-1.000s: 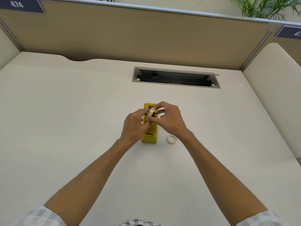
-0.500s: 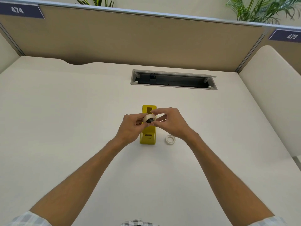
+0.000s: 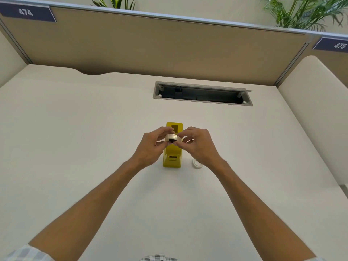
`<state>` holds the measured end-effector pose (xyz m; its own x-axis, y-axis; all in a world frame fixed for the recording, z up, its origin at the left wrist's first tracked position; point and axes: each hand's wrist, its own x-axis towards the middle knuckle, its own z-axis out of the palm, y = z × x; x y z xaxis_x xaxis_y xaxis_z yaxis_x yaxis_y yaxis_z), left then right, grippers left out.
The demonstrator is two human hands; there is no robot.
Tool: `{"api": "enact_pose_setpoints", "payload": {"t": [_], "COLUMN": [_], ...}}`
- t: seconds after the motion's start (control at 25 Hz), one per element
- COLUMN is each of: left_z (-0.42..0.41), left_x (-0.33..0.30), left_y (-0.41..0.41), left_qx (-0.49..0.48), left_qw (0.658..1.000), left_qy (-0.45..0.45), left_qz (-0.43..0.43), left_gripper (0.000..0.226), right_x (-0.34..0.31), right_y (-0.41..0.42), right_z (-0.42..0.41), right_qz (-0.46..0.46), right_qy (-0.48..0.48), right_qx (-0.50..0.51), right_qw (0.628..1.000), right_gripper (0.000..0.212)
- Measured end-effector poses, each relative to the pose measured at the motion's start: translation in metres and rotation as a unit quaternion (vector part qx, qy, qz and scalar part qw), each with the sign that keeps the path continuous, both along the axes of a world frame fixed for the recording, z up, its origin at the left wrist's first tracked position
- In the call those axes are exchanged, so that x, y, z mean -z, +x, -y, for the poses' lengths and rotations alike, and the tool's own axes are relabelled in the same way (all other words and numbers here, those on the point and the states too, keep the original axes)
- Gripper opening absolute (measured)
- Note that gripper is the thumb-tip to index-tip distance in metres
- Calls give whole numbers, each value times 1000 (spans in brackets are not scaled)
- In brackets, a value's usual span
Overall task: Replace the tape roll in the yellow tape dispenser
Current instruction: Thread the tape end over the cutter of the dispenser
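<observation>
Both hands, left (image 3: 150, 147) and right (image 3: 199, 146), pinching tape roll (image 3: 172, 138) between fingertips, above yellow tape dispenser (image 3: 172, 157) standing on tabletop (image 3: 75, 138). Small white roll (image 3: 197, 164) just right of dispenser.

the tape dispenser (image 3: 172, 157) looks like smooth yellow plastic with a slight sheen. the tape roll (image 3: 172, 137) is glossy, clear-tan film around a dark core. a small white ring (image 3: 197, 164) on the desk looks like matt plastic or card; which one is unclear. the desk (image 3: 75, 138) is smooth, matt cream laminate. the partition (image 3: 150, 48) looks like tan woven cloth, edged in brushed metal. the cable slot (image 3: 202, 94) has a matt grey metal frame.
</observation>
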<state>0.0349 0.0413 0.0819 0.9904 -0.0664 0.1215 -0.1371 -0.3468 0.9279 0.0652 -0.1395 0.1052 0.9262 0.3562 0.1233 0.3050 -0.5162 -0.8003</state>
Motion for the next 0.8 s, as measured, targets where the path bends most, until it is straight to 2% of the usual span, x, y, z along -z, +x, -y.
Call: {"api": "enact_pose_setpoints", "payload": {"t": [0.12,0.28,0.4,0.56,0.8], "left_z": [2,3,4,4,3], "left_x": [3,17,27,38,42], "left_y": [6,10,11,11,14], "left_qx": [-40,-90,-87,-70,-77], "left_qw": [999,988,980,976,975], "left_qy": [1,121,177,201,209], "left_qz": [7,20,-2,-32,-26], "left_gripper": [42,49,54,59,60], "right_x": [6,14,21,22,32], "right_y": [-3,0,5,9,9], "right_z": [-7,-17,-25,-37,-50], "right_qz": [-8,0,6,14,50], "right_qy": [37,20,7,-19,-111], "right_qx": [77,158,212,242,236], "right_qw": [996,987,977,970,964], "right_gripper": [12,18,27,28,27]}}
